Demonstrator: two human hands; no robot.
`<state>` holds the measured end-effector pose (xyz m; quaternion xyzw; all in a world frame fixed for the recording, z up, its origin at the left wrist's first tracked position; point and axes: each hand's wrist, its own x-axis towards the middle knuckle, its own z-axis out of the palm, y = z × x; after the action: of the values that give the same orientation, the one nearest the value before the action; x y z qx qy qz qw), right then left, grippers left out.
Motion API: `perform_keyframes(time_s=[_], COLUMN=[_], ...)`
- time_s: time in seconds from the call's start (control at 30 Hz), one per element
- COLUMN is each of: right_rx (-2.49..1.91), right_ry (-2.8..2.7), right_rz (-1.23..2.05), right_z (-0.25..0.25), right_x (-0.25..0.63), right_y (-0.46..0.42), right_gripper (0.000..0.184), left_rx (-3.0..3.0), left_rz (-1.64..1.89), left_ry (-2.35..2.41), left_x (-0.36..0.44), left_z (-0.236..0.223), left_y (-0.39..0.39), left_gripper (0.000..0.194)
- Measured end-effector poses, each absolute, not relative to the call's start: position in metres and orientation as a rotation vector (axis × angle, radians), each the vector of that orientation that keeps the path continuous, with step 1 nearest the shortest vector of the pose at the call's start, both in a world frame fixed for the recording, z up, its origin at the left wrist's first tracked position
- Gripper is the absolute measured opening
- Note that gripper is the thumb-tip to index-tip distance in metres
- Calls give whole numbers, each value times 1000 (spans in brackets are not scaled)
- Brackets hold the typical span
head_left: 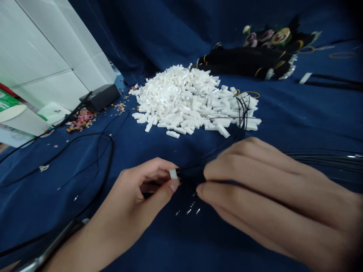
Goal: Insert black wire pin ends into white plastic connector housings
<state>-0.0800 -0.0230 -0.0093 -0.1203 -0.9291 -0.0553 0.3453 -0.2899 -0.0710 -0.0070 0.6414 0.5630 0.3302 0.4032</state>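
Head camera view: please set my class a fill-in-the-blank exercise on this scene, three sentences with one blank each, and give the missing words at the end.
The left hand pinches a small white connector, and the right hand holds its ____ wires.
The other white connectors lie in a heap on a ____ cloth.
Beyond the heap lie bundles of black wires bound with ____ bands.

Missing words: black, blue, yellow.

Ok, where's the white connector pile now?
In the head view, the white connector pile sits on the blue cloth above the left hand and right hand, left of the bundled black wires.
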Motion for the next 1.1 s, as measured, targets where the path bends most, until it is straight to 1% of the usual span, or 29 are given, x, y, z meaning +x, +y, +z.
perform_keyframes(time_s=[0.13,0.23,0.47,0.57,0.67,0.8,0.9,1.0,1.1], right_rx=[-371,-371,-523,-631,-713,-647,-607,-641,-762], right_ry=[-2682,-2755,-2554,-2505,-2490,-2547,-2566,-2550,-2481], right_rz=[-75,-1,234,285,256,54,4,132,416], right_z=[-14,-19,-17,-13,-10,-10,-11,-10,-8], right_x=[-72,-70,-74,-80,-85,-88,-88,-87,-87], right_y=[-18,-13,-14,-16,-17,-16,-16,-15,-14], right_gripper=[12,14,24,22,20,18,18,18,17], left_rx=[1550,1538,1544,1539,1531,1526,1519,1487,1461], left_rz=[836,838,803,799,796,785,784,795,819], left_ry=[1469,1477,1435,1419,1423,1403,1379,1383,1385], left_x=[-291,-292,-293,-293,-292,-292,-291,-292,-295], left_z=[-8,-8,-7,-7,-7,-7,-7,-8,-11], left_y=[-69,-68,-67,-68,-70,-71,-71,-70,-71], left_gripper=[8,9,10,12,10,12,11,7,8])
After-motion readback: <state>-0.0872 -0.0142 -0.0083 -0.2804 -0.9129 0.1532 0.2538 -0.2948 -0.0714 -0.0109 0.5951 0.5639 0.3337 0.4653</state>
